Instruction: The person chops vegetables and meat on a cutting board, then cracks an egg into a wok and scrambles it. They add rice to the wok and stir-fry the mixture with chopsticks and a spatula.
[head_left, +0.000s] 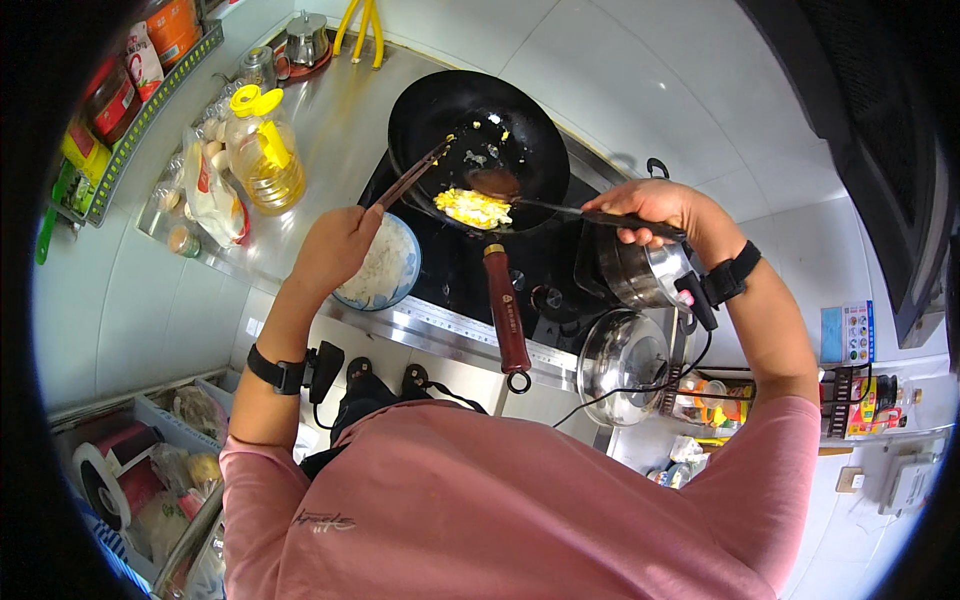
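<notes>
My left hand (341, 244) grips a pair of chopsticks (412, 174), whose tips touch the left inner side of a black wok (480, 97). My right hand (649, 210) is closed around the dark handle of a spatula (551, 206); its blade rests inside the wok beside scrambled egg (474, 208). The egg lies in a heap at the wok's near side, with small bits scattered farther up. A red-brown wok handle (506, 315) points towards me. Under my left hand's fingers, a blue-rimmed bowl of white rice (382, 262) stands at the cooktop's left edge.
An oil bottle (266, 161) with a yellow cap, a plastic bag (214, 195) and eggs stand left on the steel counter (330, 127). A steel pot (637, 262) is below my right hand, with a glass lid (622, 367) nearer me. A range hood (847, 112) overhangs the right.
</notes>
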